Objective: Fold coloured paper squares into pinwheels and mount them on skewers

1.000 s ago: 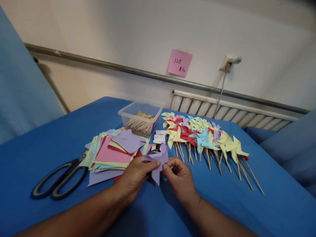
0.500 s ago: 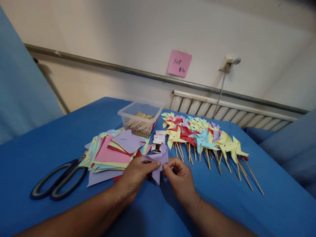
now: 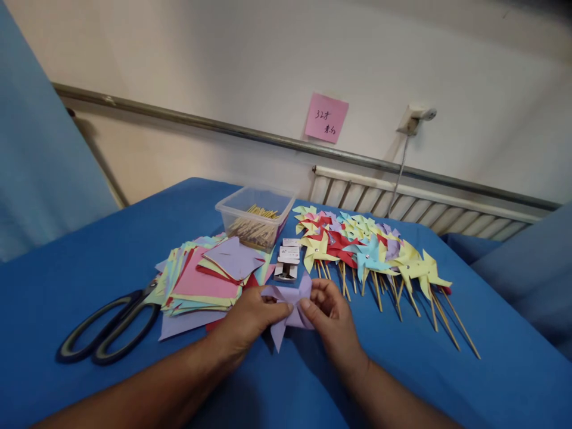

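Note:
Between my two hands is a purple paper pinwheel (image 3: 292, 295), its points folded in toward the middle. My left hand (image 3: 254, 313) pinches it from the left, thumb near the centre. On the other side my right hand (image 3: 330, 313) is closed on it, thumb pressed at the centre and fingers curled behind the paper. Whether a pin sits under the thumbs is hidden. Just beyond the pinwheel stands a small open white box (image 3: 286, 271). Left of my hands lies a stack of coloured paper squares (image 3: 205, 277), some with cut lines.
Large scissors (image 3: 111, 325) lie at the left on the blue-covered table (image 3: 152, 232). A clear plastic tub (image 3: 230, 217) of wooden sticks stands at the back. Finished pinwheels on sticks (image 3: 369, 256) fill the right side. Behind them are a radiator (image 3: 357, 193) and a wall pipe (image 3: 214, 131).
The purple pinwheel has turned and come slightly lower in my hands. My right thumb has moved onto its centre, beside my left thumb.

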Action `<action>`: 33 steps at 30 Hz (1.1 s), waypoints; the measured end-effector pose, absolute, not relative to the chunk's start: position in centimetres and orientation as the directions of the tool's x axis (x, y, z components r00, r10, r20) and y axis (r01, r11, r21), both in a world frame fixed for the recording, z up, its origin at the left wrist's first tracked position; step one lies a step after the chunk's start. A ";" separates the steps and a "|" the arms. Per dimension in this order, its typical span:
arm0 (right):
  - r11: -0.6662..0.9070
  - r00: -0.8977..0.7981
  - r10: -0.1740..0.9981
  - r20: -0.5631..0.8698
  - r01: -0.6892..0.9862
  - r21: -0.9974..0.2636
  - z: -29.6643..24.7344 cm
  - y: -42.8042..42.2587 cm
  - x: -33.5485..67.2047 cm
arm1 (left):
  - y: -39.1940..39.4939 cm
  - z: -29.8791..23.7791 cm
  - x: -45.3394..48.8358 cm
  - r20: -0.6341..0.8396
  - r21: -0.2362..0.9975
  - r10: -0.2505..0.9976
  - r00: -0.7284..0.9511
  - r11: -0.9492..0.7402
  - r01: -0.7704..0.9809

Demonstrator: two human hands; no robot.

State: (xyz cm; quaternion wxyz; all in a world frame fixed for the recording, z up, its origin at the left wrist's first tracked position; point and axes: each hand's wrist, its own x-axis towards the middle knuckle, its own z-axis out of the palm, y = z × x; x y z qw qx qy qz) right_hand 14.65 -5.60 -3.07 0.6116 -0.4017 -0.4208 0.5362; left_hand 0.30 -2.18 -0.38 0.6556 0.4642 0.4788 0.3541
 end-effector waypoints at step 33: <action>0.260 0.180 0.944 0.276 0.108 -0.960 -4.9 -3.2 15.4 | -0.8 2.6 -2.1 -0.152 0.931 0.988 -0.039 0.130 -0.342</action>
